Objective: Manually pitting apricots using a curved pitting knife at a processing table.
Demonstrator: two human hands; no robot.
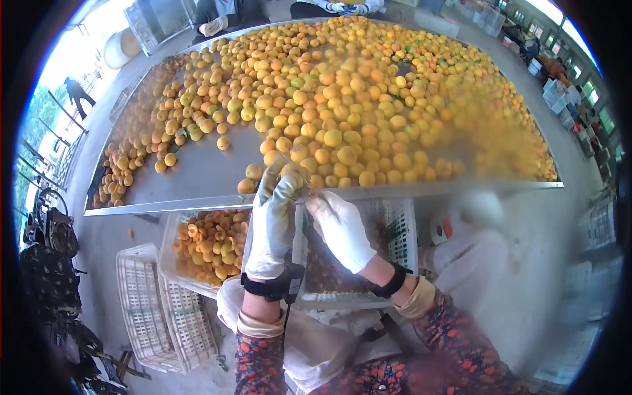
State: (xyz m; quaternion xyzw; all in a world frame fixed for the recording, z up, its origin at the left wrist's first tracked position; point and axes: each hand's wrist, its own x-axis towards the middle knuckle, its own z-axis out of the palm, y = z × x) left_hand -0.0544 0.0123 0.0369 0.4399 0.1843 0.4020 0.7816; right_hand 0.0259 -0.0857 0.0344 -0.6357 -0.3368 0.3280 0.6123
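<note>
A wide metal-rimmed table (178, 207) bears a large heap of orange-yellow apricots (349, 99). At its near edge, my left hand (273, 220), in a whitish glove, is closed around an apricot (289, 170). My right hand (342, 227), gloved in white, is close beside it with thumb and fingers pinched together. Whatever sits in that pinch is too small to tell. Under the table edge on the left, a white crate (168, 247) holds split apricots (212, 245). Below my right hand, another white crate (401, 227) contains small brownish pieces, probably pits.
Two white perforated crates (141, 303) stand on the floor at the left. Beyond the table's far edge are a person's gloved hand (214, 26) and another person's gloved hands (347, 9). A bicycle (59, 230) is at the far left. Blurred crates (596, 230) stand at the right.
</note>
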